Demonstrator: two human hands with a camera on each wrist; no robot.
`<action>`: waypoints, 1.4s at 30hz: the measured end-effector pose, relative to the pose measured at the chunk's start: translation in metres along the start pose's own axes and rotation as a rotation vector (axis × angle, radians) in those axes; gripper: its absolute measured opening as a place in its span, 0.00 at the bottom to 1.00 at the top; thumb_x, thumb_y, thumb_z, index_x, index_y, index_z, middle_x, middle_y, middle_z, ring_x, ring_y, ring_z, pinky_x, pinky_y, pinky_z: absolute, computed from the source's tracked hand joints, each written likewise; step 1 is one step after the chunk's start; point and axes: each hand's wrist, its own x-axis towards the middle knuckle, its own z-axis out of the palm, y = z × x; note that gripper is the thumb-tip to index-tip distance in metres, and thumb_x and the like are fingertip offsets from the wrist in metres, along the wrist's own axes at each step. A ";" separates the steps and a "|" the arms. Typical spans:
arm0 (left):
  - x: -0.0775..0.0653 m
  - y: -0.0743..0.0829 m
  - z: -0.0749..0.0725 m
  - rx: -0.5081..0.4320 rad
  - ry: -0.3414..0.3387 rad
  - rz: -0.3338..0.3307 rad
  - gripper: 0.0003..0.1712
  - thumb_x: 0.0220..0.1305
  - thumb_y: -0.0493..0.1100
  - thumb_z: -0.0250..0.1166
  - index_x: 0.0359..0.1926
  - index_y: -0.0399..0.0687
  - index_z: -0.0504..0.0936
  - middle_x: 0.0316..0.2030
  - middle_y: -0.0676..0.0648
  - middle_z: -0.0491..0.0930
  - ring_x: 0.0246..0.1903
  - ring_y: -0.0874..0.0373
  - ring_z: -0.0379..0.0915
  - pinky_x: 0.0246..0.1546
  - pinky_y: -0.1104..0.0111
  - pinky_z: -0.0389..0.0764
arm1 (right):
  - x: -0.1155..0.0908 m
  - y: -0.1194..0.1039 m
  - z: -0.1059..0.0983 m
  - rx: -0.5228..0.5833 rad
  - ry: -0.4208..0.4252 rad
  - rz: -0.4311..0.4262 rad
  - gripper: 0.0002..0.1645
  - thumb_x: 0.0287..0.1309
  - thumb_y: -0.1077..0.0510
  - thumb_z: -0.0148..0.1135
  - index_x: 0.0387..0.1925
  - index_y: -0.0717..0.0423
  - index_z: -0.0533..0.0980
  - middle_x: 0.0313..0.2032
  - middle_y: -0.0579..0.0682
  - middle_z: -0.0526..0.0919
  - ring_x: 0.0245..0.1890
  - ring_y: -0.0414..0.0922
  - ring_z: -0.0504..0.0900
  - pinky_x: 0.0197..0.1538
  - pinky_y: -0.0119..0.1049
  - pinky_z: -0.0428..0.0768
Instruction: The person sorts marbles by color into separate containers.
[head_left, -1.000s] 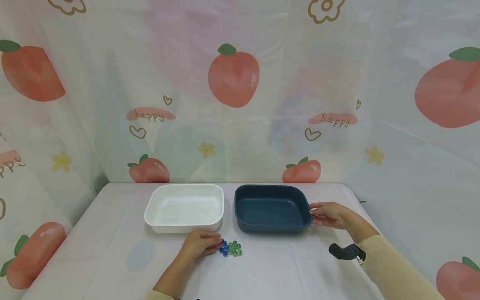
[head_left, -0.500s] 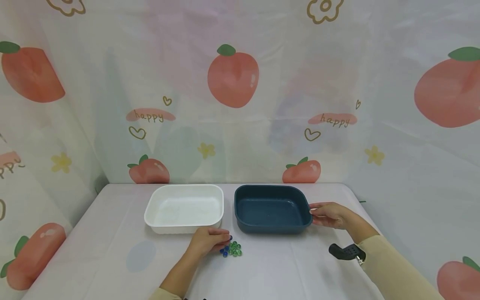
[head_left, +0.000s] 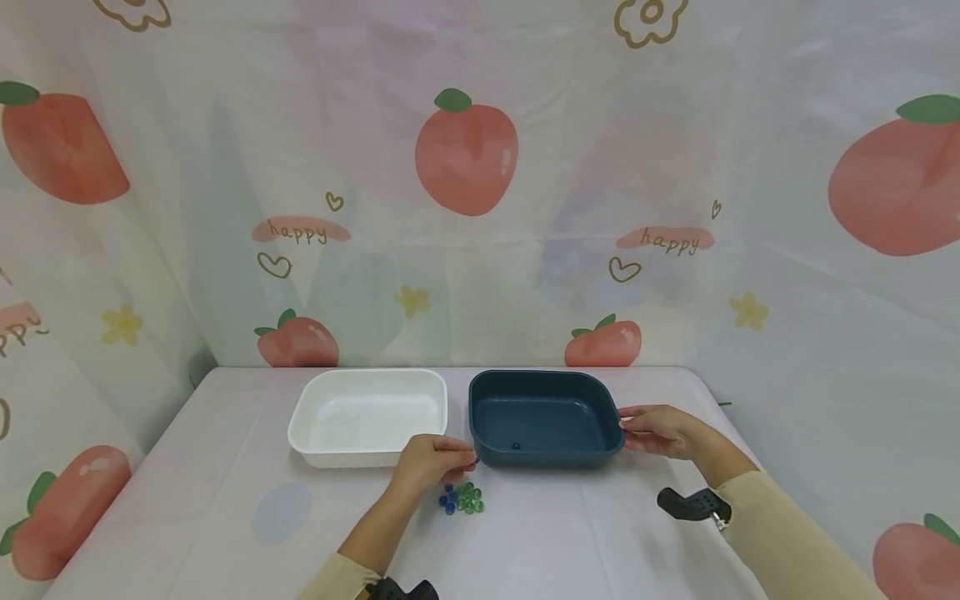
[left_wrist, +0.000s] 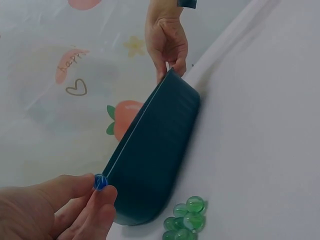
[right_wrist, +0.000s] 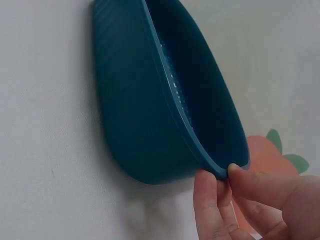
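Between thumb and fingertips, my left hand pinches a blue marble, right at the near-left rim of a dark blue basin. At the basin's other end, my right hand grips the rim, as the right wrist view shows with the thumb on the lip and fingers against the outer wall. On the basin floor lies a small dark round spot, toward the front. Below my left hand, several green marbles and several blue marbles lie grouped on the table.
A white basin stands left of the dark blue one, close behind my left hand. Both sit near the back of the white-covered table. A fruit-printed cloth hangs behind and along the sides.
My left hand has moved right and away from me, from the marbles to the dark basin's corner, with a blue marble. A small dark spot now shows inside that basin. My right hand stays put.
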 end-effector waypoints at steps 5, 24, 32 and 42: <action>0.006 0.010 0.002 0.024 0.024 0.000 0.13 0.57 0.40 0.72 0.43 0.37 0.87 0.33 0.43 0.88 0.34 0.56 0.86 0.37 0.68 0.85 | -0.001 -0.001 0.001 0.000 -0.001 0.000 0.33 0.69 0.69 0.52 0.70 0.73 0.54 0.36 0.52 0.84 0.35 0.44 0.85 0.45 0.34 0.85; 0.027 0.021 0.012 -0.030 0.046 -0.010 0.12 0.57 0.38 0.73 0.41 0.35 0.87 0.32 0.42 0.88 0.31 0.55 0.87 0.35 0.67 0.86 | -0.002 -0.001 0.002 -0.005 0.002 0.000 0.33 0.69 0.69 0.51 0.70 0.73 0.53 0.35 0.52 0.83 0.34 0.44 0.85 0.44 0.34 0.85; 0.027 0.024 0.016 -0.018 0.059 0.007 0.11 0.56 0.38 0.73 0.39 0.35 0.88 0.31 0.41 0.88 0.28 0.57 0.86 0.32 0.70 0.85 | -0.003 -0.001 0.004 -0.005 0.004 -0.004 0.33 0.69 0.69 0.51 0.70 0.73 0.53 0.36 0.52 0.83 0.34 0.44 0.85 0.44 0.33 0.85; 0.026 0.026 0.018 0.014 0.065 0.005 0.10 0.56 0.38 0.73 0.38 0.36 0.88 0.30 0.42 0.88 0.29 0.57 0.86 0.32 0.70 0.85 | -0.005 -0.001 0.004 -0.006 0.009 -0.013 0.32 0.69 0.69 0.51 0.70 0.73 0.53 0.36 0.52 0.83 0.35 0.44 0.85 0.44 0.34 0.85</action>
